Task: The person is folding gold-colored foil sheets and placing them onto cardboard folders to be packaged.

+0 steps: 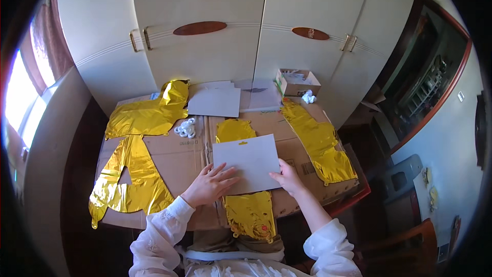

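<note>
Table (pixel 350 202): cardboard sheeting (pixel 169 156) is covering most of the top. We are seeing the white card (pixel 251 161) lying over the centre, nearer the near edge than the far one, its slotted end facing the far edge. The left hand (pixel 213 182) is resting on the card's lower left part, fingers spread. The right hand (pixel 287 177) is pinching the card's right edge, thumb on the face.

Edges: the middle gold foil (pixel 250 214) is running down to the near edge. The A-shaped gold foil (pixel 134 187) is filling the near left corner; the folded gold foil (pixel 148 115) is occupying the far left corner. The long gold foil (pixel 320 146) is slanting along the right side. Spare cards (pixel 220 100) and a small box (pixel 300 88) are lining the far edge, which the cabinet (pixel 200 0) is closing off.

Room: we are finding bare cardboard in two strips, one either side of the card; a white ring bundle (pixel 185 128) is sitting at the far end of the left strip.

Hidden: the card is covering the middle foil's centre; we cannot tell whether they are touching. The right fingertips behind the card are escaping us. The box's contents are staying indistinct, as is a white clump (pixel 308 97) in front of it.
</note>
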### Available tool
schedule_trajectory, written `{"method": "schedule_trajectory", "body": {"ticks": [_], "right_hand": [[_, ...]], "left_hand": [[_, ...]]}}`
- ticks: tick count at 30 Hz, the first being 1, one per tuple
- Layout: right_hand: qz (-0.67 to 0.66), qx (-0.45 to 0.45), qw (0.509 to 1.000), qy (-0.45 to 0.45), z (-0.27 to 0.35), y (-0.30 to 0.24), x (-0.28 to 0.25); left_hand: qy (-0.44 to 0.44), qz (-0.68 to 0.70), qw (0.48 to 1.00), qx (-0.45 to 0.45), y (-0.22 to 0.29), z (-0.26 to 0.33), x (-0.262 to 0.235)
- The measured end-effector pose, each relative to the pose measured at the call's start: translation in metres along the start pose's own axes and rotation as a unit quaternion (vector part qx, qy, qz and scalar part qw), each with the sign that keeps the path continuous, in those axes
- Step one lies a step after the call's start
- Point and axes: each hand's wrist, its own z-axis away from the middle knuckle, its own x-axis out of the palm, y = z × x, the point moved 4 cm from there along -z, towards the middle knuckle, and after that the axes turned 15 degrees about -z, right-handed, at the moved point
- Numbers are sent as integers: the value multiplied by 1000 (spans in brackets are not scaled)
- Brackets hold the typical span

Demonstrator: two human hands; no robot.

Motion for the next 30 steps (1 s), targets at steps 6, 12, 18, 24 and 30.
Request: {"method": "schedule_trajectory", "body": {"ticks": [6, 12, 18, 24, 30], "right_hand": [[229, -37, 970, 64, -5, 13, -3], [397, -142, 904, 72, 11, -3, 9], [473, -208, 852, 81, 13, -4, 11], [493, -217, 838, 87, 18, -6, 11], [486, -219, 841, 90, 18, -12, 14]], "left_hand": [[-17, 44, 998, -33, -9, -7, 19], [-43, -36, 998, -20, -9, -10, 23], [-50, 10, 999, -5, -11, -16, 29], [-45, 22, 999, 0, -10, -22, 26], [-46, 20, 999, -19, -13, -25, 28]]}}
